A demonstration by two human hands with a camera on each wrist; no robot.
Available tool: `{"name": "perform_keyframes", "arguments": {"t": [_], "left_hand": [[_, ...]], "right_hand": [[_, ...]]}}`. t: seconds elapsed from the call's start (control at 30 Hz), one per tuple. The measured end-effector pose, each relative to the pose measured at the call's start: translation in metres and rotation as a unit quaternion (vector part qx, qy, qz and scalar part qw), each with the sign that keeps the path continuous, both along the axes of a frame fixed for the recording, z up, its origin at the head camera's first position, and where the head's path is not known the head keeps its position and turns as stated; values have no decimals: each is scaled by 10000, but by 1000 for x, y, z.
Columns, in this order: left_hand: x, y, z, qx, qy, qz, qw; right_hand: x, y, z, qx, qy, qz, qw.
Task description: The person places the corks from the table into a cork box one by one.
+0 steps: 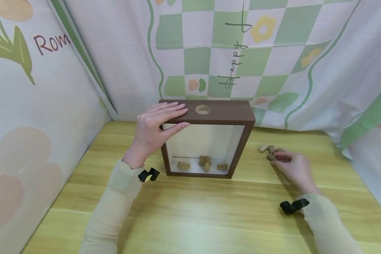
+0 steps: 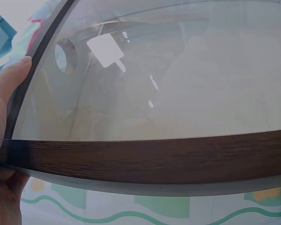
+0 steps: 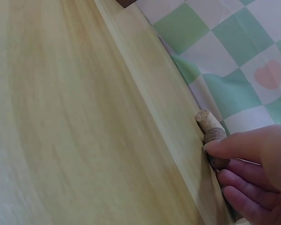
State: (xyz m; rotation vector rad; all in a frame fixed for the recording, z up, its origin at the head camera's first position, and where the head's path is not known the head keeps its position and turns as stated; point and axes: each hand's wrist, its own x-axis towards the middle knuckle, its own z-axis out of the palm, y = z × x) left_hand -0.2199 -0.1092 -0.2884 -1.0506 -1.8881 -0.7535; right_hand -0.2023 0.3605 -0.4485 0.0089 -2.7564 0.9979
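Observation:
A dark brown shadow-box frame (image 1: 209, 175) with a clear front stands upright on the table. Its top has a round hole (image 1: 203, 109). My left hand (image 1: 157, 121) rests on the top's left corner, fingers straight across it and thumb along the front edge; in the left wrist view the thumb (image 2: 11, 77) lies at the frame's edge. Inside, several corks lie on the bottom, one cork (image 1: 183, 165) at the left. Right of the box, my right hand (image 1: 293, 169) pinches a brown cork (image 3: 219, 162) between thumb and fingers, beside a pale cork (image 3: 210, 121) and other brown ones.
The wood-grain table (image 1: 209, 215) runs under everything. A green-and-white checked curtain (image 1: 228, 53) hangs close behind the box and the corks. A white printed cloth (image 1: 35, 116) walls the left side. Black wrist cameras (image 1: 293, 206) sit on both sleeves.

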Motion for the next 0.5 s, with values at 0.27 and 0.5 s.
{"name": "perform_keyframes", "arguments": {"t": [0.27, 0.5], "left_hand": [[0, 0, 0, 26, 23, -31, 10000], [-1, 0, 0, 35, -5, -27, 10000]], "right_hand": [[-2, -1, -2, -121, 1, -15, 9999], [-1, -1, 0, -197, -117, -25, 9997]]}}
